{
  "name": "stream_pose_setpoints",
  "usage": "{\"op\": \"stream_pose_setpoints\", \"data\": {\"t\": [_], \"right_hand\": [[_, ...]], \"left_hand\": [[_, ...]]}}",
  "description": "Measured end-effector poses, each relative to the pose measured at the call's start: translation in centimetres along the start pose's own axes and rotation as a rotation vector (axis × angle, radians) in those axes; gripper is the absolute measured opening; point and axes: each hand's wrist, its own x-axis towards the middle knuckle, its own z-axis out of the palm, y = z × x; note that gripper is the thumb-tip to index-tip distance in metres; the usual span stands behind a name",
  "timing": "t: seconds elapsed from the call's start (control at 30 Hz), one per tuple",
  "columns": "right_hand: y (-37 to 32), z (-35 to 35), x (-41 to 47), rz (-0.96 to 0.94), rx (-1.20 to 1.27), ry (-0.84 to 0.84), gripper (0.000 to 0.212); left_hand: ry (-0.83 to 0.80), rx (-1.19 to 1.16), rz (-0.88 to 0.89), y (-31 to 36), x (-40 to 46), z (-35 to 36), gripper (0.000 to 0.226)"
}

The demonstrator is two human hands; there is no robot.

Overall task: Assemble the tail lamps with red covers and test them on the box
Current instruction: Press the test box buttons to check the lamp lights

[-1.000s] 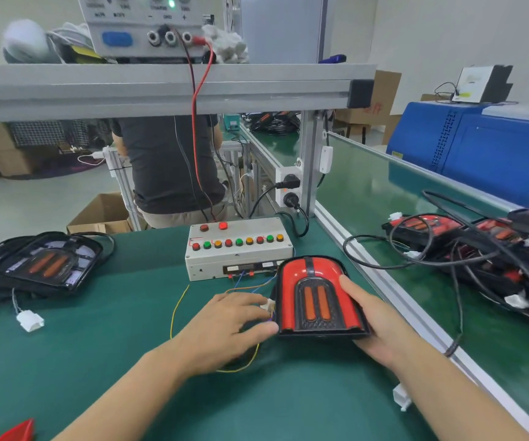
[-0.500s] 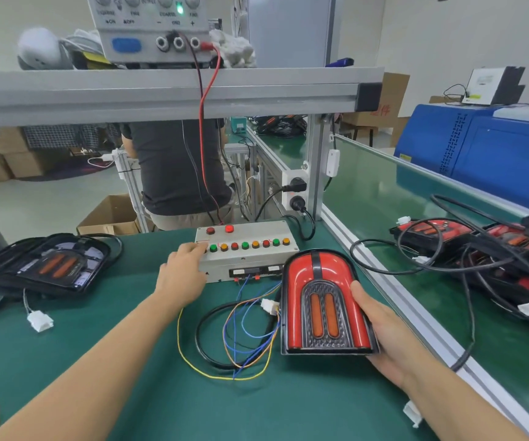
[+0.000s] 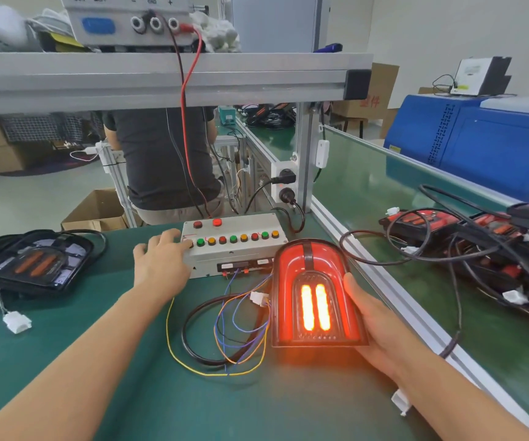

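Right hand (image 3: 373, 326) cups lit tail lamp (image 3: 315, 294) on green bench, propping its face toward the viewer for checking; left hand (image 3: 161, 259), fingers extended, presses test box (image 3: 234, 246) button (leftmost).

"GND", "+" on power supply (image 3: 123, 17)

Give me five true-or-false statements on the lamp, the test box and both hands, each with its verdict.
1. The lamp is lit. True.
2. The left hand holds the lamp. False: its fingers are at the box's left-end buttons.
3. The right hand supports the lamp's right edge. True.
4. The lamp sits on top of the box. False: it is in front of it.
5. Coloured wires lie left of the lamp. True.
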Motion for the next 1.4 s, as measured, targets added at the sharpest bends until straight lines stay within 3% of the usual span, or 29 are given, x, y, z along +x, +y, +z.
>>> {"op": "stream_pose_setpoints", "data": {"t": [0.7,0.8,1.0,1.17,1.4], "right_hand": [[0.0,0.0,-0.1,0.003,-0.045,-0.027,0.057],[0.0,0.1,0.0,0.008,-0.020,-0.038,0.056],[0.2,-0.3,0.0,0.012,0.016,-0.042,0.054],[0.1,-0.5,0.1,0.051,0.040,-0.071,0.058],[0.0,-0.5,0.2,0.047,0.055,-0.042,0.055]], "left_hand": [[0.107,0.074,-0.001,1.9,-1.8,-0.1,0.062],[0.157,-0.008,0.108,4.4,-2.4,0.3,0.069],[-0.005,-0.153,0.215,10.4,-1.0,1.3,0.056],[-0.102,-0.141,0.151,12.1,-0.9,2.3,0.054],[-0.061,-0.110,0.006,11.6,-1.4,2.5,0.071]]}}
